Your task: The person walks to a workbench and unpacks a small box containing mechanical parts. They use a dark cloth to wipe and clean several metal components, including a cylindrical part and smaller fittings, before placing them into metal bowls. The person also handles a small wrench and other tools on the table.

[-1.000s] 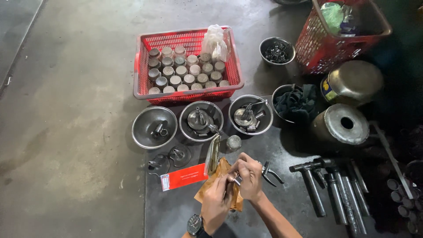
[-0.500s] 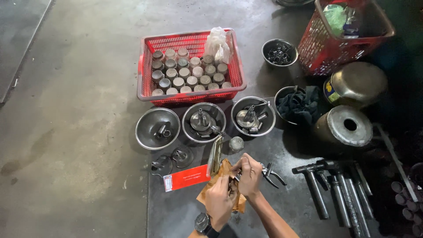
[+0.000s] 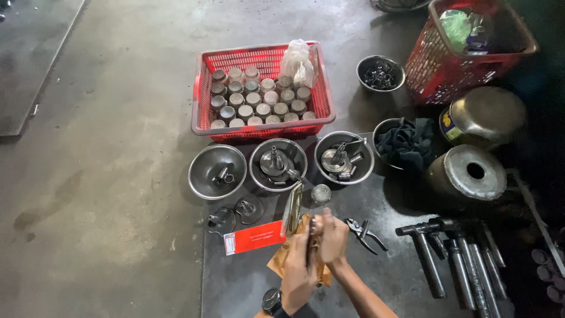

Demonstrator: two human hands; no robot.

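Note:
My left hand [image 3: 299,272], with a black wristwatch [image 3: 272,301] on its wrist, and my right hand [image 3: 333,240] are pressed together around a small dark metal part [image 3: 311,231] that stands upright between them. They hover over a crumpled brown paper [image 3: 286,257] on a dark floor mat [image 3: 382,282]. A red flat packet [image 3: 254,238] lies just left of the hands, and a narrow brass-coloured strip [image 3: 292,207] stands beside it. Black pliers [image 3: 365,232] lie to the right of my right hand.
Three steel bowls [image 3: 217,172] [image 3: 278,164] [image 3: 344,156] with metal parts sit ahead. Behind them a red crate [image 3: 263,126] holds several metal cylinders and a plastic bag [image 3: 299,62]. Right: cloth-filled bowl [image 3: 405,143], metal pots [image 3: 469,174], red basket [image 3: 471,41], several steel rods [image 3: 453,259].
My hands have closed tighter together and the small part now stands upright between them. The view has shifted slightly, so everything sits a little further right and lower.

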